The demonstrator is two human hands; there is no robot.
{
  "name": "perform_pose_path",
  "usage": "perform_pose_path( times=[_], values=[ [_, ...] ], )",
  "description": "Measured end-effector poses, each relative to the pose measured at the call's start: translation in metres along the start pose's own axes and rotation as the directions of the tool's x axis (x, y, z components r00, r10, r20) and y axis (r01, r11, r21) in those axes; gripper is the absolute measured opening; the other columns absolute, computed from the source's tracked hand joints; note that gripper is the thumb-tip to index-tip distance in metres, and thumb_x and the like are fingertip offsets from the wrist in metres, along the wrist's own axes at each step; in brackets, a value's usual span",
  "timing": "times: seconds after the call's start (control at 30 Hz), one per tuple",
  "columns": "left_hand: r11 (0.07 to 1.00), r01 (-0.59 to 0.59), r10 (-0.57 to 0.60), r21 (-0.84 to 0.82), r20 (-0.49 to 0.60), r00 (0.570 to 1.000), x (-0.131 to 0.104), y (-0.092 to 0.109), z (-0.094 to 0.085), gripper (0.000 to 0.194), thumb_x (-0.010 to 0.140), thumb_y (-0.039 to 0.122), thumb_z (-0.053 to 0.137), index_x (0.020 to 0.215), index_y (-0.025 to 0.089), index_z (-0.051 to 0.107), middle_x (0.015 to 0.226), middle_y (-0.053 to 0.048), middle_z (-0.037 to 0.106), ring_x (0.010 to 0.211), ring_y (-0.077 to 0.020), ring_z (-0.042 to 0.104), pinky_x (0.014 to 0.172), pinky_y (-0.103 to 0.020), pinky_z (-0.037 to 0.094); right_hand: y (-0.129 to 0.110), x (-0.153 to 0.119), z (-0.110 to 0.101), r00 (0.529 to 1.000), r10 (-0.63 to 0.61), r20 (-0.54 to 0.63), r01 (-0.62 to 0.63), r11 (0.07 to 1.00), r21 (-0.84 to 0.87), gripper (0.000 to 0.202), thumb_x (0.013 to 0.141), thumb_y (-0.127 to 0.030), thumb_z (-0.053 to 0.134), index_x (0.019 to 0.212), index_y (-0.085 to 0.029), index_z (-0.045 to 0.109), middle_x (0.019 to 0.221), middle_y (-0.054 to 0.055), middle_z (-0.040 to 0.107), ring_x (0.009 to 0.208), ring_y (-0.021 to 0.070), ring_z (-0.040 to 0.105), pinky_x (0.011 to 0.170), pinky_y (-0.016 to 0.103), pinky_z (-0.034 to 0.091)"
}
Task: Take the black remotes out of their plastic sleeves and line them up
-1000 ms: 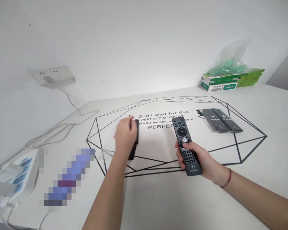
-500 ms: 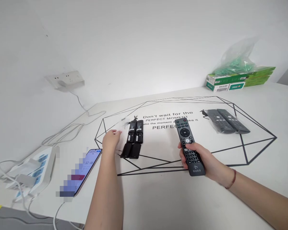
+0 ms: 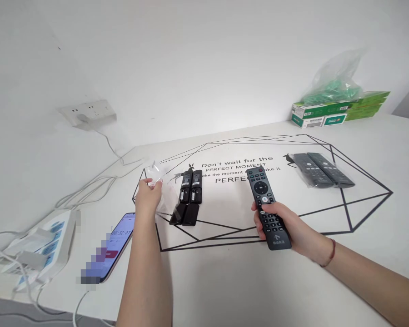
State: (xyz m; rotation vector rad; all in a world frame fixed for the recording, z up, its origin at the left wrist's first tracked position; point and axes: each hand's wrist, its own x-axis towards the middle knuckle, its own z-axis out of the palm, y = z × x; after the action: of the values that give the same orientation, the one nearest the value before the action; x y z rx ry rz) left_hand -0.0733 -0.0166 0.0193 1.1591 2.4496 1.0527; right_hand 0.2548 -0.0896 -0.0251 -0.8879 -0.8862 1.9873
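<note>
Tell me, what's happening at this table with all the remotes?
A person sits at a white table. Their right hand grips a dark remote control, buttons up, thumb resting on the keys. Their left hand pinches a clear plastic bag just left of two black remotes lying side by side. Two more bagged remotes lie to the right, and a phone sits on the left.

Printed in black on the tabletop (image 3: 225, 272), toward its far edge: "Don't wait for the PERFECT MOMENT", then "ake the moment", "ake it", "PERFEC", partly covered by the remote (image 3: 268, 208). Shown on the phone (image 3: 117, 238) screen near the left edge: "00:32:07".
</note>
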Motion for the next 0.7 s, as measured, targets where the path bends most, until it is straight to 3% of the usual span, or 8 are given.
perform_pose_path(
  times=[0.13,0.27,0.37,0.47,0.57,0.7],
  values=[
    [0.99,-0.021,0.024,0.142,-0.017,1.0,0.002,-0.004,-0.001,0.071,0.072,0.039,0.062,0.133,0.013,0.037,0.118,-0.019,0.062,0.115,-0.034,0.056,0.096,-0.046,0.041,0.001,0.0,-0.001,1.0,-0.007,-0.006,0.007,1.0,-0.002,0.026,0.076,-0.041,0.058,0.09,-0.019,0.054,0.062,-0.001,0.058,0.052,0.0153,0.055,0.055,0.029,0.042],
    [0.965,-0.06,0.053,0.255,0.034,0.998,0.003,-0.006,0.003,0.089,0.069,0.04,0.066,0.142,0.011,0.026,0.125,-0.021,0.058,0.116,-0.0351,0.056,0.092,-0.043,0.044,0.002,0.0,-0.001,1.0,-0.005,0.003,0.005,1.0,0.012,0.025,0.076,-0.04,0.059,0.09,-0.019,0.055,0.062,-0.001,0.058,0.052,0.0149,0.055,0.055,0.029,0.042],
    [0.953,-0.078,0.054,0.292,0.09,0.994,0.006,-0.009,0.008,0.086,0.071,0.031,0.061,0.145,0.013,0.022,0.115,-0.015,0.065,0.11,-0.0321,0.06,0.091,-0.04,0.045,0.003,0.0,-0.001,1.0,0.0,0.004,0.0,1.0,0.028,0.025,0.077,-0.039,0.059,0.09,-0.019,0.055,0.062,-0.001,0.059,0.052,0.0142,0.055,0.055,0.028,0.042],
    [0.944,-0.078,0.047,0.32,0.106,0.993,0.008,-0.01,0.01,0.075,0.074,0.025,0.055,0.144,0.014,0.028,0.121,-0.015,0.063,0.115,-0.0314,0.057,0.094,-0.04,0.043,0.003,0.001,-0.002,1.0,-0.005,0.016,0.005,1.0,0.023,0.024,0.078,-0.039,0.058,0.091,-0.019,0.055,0.062,-0.002,0.059,0.052,0.0141,0.056,0.055,0.027,0.042],
    [0.937,-0.038,0.014,0.347,0.07,0.997,0.008,-0.01,0.01,0.064,0.078,0.033,0.05,0.137,0.01,0.039,0.127,-0.02,0.058,0.119,-0.0348,0.053,0.096,-0.043,0.041,0.002,0.002,-0.002,1.0,-0.008,0.022,0.008,1.0,0.016,0.024,0.078,-0.039,0.058,0.091,-0.019,0.055,0.062,-0.001,0.059,0.052,0.0143,0.056,0.055,0.028,0.041],
    [0.923,0.0,-0.031,0.384,0.075,0.997,0.007,-0.012,0.013,0.075,0.072,0.052,0.056,0.133,0.01,0.042,0.127,-0.023,0.058,0.118,-0.0385,0.053,0.093,-0.047,0.043,0.002,0.002,-0.002,1.0,-0.01,0.022,0.01,1.0,0.01,0.024,0.078,-0.039,0.059,0.091,-0.019,0.055,0.062,-0.001,0.059,0.052,0.0143,0.056,0.055,0.028,0.041]
  ],
)
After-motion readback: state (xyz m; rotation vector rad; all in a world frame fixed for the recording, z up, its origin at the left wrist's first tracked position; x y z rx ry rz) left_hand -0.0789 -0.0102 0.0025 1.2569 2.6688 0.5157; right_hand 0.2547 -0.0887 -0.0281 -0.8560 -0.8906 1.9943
